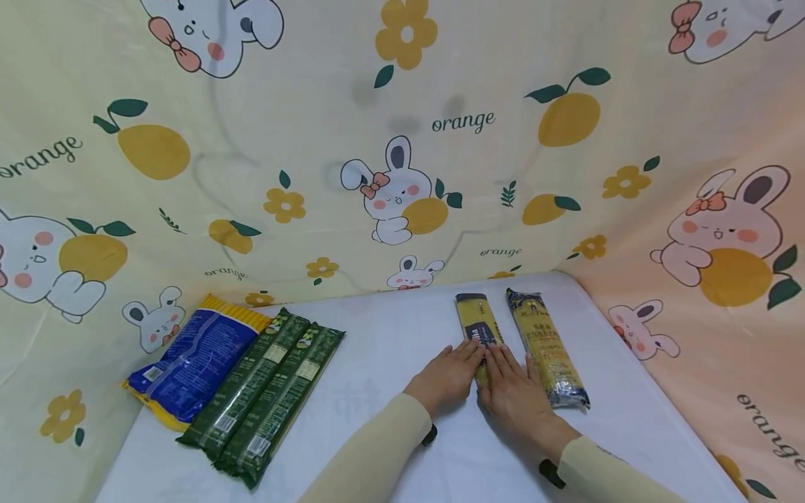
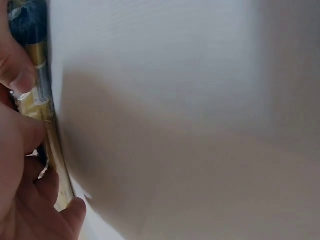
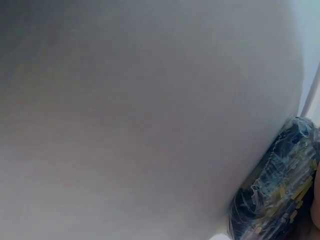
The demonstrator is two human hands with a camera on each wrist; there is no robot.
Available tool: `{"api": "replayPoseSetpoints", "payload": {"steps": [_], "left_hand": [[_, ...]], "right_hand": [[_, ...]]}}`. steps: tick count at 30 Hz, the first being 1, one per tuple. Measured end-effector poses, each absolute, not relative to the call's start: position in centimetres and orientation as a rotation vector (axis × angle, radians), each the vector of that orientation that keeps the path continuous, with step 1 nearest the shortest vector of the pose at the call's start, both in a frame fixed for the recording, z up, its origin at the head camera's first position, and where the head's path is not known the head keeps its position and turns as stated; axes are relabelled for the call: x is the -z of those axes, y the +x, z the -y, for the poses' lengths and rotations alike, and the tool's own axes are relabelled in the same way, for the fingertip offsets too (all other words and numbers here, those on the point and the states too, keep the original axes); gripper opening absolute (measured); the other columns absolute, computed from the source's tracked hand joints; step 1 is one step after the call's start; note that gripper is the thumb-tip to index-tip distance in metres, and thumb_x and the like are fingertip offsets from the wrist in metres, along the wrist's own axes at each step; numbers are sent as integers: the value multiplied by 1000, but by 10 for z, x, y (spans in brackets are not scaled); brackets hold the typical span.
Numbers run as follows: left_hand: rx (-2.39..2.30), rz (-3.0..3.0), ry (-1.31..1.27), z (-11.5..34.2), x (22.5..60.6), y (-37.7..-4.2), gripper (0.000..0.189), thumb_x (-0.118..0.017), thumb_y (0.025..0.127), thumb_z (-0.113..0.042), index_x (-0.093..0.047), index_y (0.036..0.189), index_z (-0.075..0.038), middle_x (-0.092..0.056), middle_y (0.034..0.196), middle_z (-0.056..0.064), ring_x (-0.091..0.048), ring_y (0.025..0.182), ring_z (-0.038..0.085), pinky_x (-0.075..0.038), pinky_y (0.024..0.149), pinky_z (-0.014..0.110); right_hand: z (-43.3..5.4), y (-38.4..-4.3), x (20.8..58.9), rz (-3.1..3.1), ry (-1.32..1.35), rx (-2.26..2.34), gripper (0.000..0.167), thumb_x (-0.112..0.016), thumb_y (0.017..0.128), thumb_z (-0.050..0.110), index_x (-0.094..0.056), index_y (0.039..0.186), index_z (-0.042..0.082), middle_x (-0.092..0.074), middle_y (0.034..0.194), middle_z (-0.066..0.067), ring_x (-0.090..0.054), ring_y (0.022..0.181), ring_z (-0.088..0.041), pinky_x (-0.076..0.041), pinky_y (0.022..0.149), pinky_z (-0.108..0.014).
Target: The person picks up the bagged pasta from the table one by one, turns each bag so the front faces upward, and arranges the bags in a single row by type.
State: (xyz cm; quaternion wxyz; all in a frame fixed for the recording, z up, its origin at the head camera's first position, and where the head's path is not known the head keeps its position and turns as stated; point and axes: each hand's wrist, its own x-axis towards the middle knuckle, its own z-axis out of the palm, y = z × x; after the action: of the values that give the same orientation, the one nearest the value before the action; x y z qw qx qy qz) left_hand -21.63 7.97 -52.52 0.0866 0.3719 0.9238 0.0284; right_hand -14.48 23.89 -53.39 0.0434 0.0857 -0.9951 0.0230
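A narrow gold packet with a dark label (image 1: 479,318) lies on the white table, its near part mostly covered by both hands. My left hand (image 1: 445,377) rests on its left side with the fingers extended forward. Close beside it, my right hand (image 1: 517,395) lies over the packet's near right side, fingers stretched out. In the left wrist view, the left hand's fingertips (image 2: 75,212) are at the edge of a gold and blue packet (image 2: 41,75). Just right of the right hand is a second gold packet (image 1: 548,346) with dark crinkled ends.
Two long green packets (image 1: 295,398) lie side by side on the left of the table (image 1: 377,433). A blue and yellow bag (image 1: 195,360) adjoins them. Behind stands a patterned cloth (image 1: 314,140) with rabbits and oranges. Crinkled dark blue plastic (image 3: 277,185) shows in the right wrist view.
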Motion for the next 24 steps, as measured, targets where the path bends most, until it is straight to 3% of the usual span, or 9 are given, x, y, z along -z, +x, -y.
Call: {"api": "replayPoseSetpoints", "payload": {"steps": [15,24], "left_hand": [[116,-2762,1138,-86,531,-222,62,-42,114,-32,-17,171,-26,-15,177,-10,-15,163,9,-24,130,35],[119,-2773,1149,-80,529,-223,60,-42,114,-30,-21,170,-24,-19,176,-9,-18,162,10,-25,130,36]], "right_hand": [[-254,-146,535,3023,292,-54,68,-56,106,38,-41,159,-2,-38,167,-20,-33,157,-41,-16,123,-73],[-255,-145,535,3043,286,-56,68,-55,107,39,-42,159,-2,-37,168,-21,-32,157,-41,-15,123,-74]]}}
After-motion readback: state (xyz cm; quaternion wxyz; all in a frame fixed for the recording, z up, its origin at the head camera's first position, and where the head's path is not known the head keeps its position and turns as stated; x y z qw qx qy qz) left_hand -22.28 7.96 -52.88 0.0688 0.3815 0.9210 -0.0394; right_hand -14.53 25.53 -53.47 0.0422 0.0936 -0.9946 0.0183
